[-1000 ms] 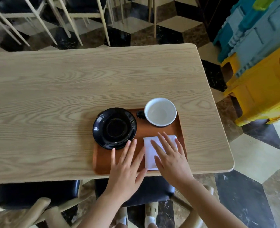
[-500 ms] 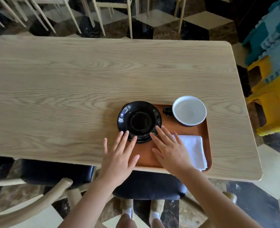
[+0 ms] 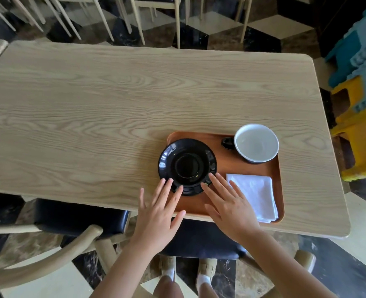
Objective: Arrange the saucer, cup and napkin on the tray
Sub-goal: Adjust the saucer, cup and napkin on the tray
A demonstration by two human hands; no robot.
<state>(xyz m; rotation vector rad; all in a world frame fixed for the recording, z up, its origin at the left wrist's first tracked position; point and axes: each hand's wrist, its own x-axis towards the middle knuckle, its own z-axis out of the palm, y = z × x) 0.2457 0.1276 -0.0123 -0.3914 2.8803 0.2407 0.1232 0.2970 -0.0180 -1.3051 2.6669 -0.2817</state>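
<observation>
A brown tray [image 3: 225, 166] lies near the front right of the wooden table [image 3: 113, 100]. A black saucer [image 3: 187, 166] sits on the tray's left end, overhanging its left rim. An empty cup [image 3: 256, 143], white inside with a dark handle, stands at the tray's back right. A folded white napkin [image 3: 254, 195] lies at the front right. My left hand [image 3: 158, 214] is spread flat, fingertips touching the saucer's near-left edge. My right hand [image 3: 227, 203] is spread too, fingertips at the saucer's near-right edge, beside the napkin. Neither hand holds anything.
Wooden chairs [image 3: 55, 244] stand below the table's front edge, and more chair legs [image 3: 134, 18] are beyond the far edge. Yellow and blue plastic stools [image 3: 362, 104] are stacked on the floor at the right.
My right hand left the napkin and moved left to the saucer's edge. My left hand shifted to the saucer's near-left side. The camera view swung, so the tray appears further right.
</observation>
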